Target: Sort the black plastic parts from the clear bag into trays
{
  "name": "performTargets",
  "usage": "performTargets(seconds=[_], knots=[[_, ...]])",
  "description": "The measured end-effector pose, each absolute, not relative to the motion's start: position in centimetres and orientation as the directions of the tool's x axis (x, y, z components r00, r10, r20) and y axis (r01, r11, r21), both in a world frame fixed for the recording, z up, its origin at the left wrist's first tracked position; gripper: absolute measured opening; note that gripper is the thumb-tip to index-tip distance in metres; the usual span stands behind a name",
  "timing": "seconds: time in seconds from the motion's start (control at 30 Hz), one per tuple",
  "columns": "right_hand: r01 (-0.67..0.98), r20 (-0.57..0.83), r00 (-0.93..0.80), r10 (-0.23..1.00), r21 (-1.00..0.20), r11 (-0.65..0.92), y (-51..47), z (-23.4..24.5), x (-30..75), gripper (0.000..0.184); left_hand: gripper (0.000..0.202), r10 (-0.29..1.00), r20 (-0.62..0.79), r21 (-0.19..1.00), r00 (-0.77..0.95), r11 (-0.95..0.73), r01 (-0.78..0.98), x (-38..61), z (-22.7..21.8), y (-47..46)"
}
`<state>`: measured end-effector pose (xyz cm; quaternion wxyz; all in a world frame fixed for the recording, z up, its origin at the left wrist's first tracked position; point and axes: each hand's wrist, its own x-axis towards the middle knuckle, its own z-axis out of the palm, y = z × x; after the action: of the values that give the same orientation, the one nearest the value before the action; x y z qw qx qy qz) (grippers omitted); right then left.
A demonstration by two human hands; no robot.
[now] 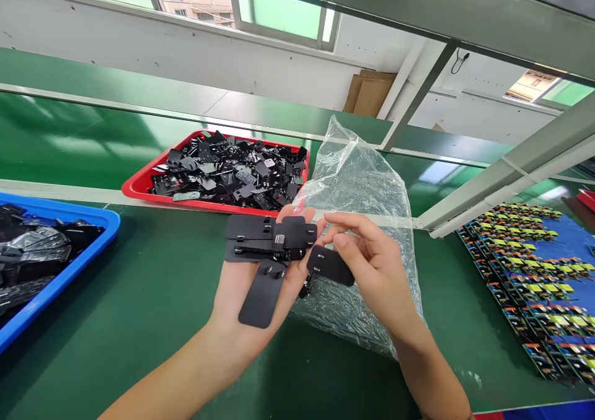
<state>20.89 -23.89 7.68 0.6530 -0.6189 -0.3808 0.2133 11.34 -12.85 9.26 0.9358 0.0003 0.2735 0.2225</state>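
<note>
My left hand (242, 302), palm up over the bench, bears several flat black plastic pieces (260, 296) with small metal-looking tabs; they overlap across the palm and fingers. Between thumb and fingers, my right hand (376, 271) pinches another black plastic piece (332, 265), a rounded rectangle with two small tabs. This piece sits just right of the left hand's fingers. Below it, a small dark item shows partly, and I cannot tell what it is. Behind and under the hands lies a clear plastic bag (367, 172).
A red tray (218, 206) heaped with similar black parts stands behind the hands. At left is a blue bin (93, 259) with dark, plastic-wrapped items. Rows of circuit boards (539, 290) lie at right near a slanted grey post (502, 172). All rest on a green bench (153, 296).
</note>
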Motion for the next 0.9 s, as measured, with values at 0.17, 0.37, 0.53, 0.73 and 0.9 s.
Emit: performTargets(seconds=[0.17, 0.37, 0.53, 0.73, 0.9], knots=[[0.250, 0.288, 0.590, 0.754, -0.953, 0.169, -23.8, 7.3, 20.6, 0.025, 0.040, 0.437, -0.488, 0.156, 0.756, 0.895, -0.417, 11.2, 9.4, -13.2], [0.522, 0.456, 0.611, 0.647, -0.847, 0.104, -21.8, 5.8, 21.9, 0.022, 0.036, 0.475, -0.519, 0.169, 0.711, 0.872, -0.459, 12.4, 8.3, -12.3], [0.689, 0.314, 0.421, 0.851, -0.720, -0.076, -25.6, 4.2, 20.7, 0.024, 0.031, 0.561, -0.386, 0.163, 0.732, 0.823, -0.545, 12.6, 8.0, -9.7], [0.443, 0.114, 0.032, 0.993, -0.892, 0.088, -36.7, -6.0, 9.0, 0.023, 0.043, 0.684, -0.152, 0.068, 0.714, 0.728, -0.683, 11.1, 9.5, -7.7], [0.385, -0.363, 0.134, 0.922, -0.838, -0.386, -39.3, -14.7, 4.4, 0.056, 0.045, 0.678, -0.058, 0.013, 0.733, 0.735, -0.678, 10.0, 10.1, -7.6]])
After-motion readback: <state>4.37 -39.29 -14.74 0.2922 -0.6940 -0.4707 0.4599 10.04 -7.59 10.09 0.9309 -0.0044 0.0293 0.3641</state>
